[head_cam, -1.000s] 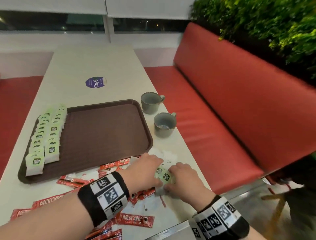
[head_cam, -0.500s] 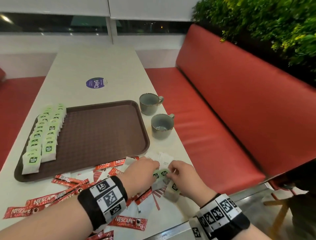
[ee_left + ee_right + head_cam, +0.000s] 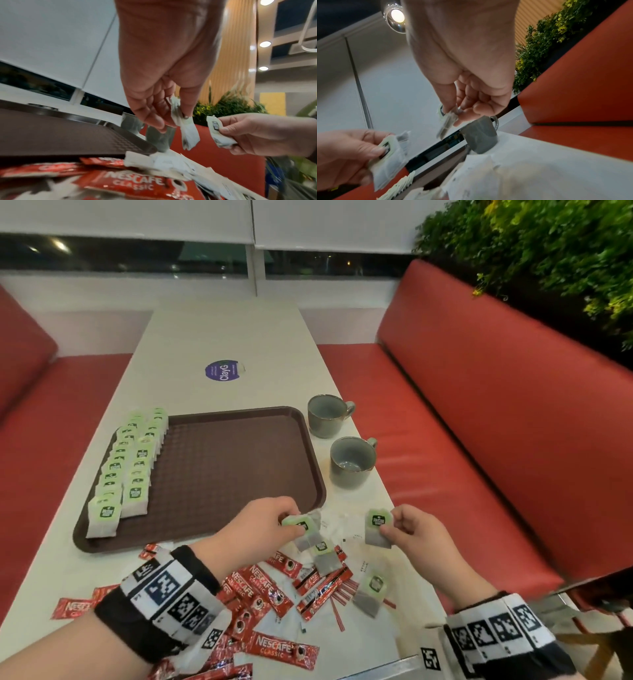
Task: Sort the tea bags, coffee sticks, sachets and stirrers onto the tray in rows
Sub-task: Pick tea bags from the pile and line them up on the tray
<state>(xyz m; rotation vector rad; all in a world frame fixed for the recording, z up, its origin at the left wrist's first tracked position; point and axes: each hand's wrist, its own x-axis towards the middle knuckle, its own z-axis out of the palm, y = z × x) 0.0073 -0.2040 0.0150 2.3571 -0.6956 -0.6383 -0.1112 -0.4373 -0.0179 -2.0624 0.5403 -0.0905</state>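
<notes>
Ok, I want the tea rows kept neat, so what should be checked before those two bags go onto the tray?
1. Left hand grips a tea bag: ok.
2. Right hand pinches another tea bag: ok.
3. One bag only in the left hand: cannot tell, a second seems to hang behind.
4. Free room on the tray beside the two tea rows: ok.
5. All tea bags gathered: not ok, loose tea bags lie among the coffee sticks.
6. Cups stand off the tray: ok.
</notes>
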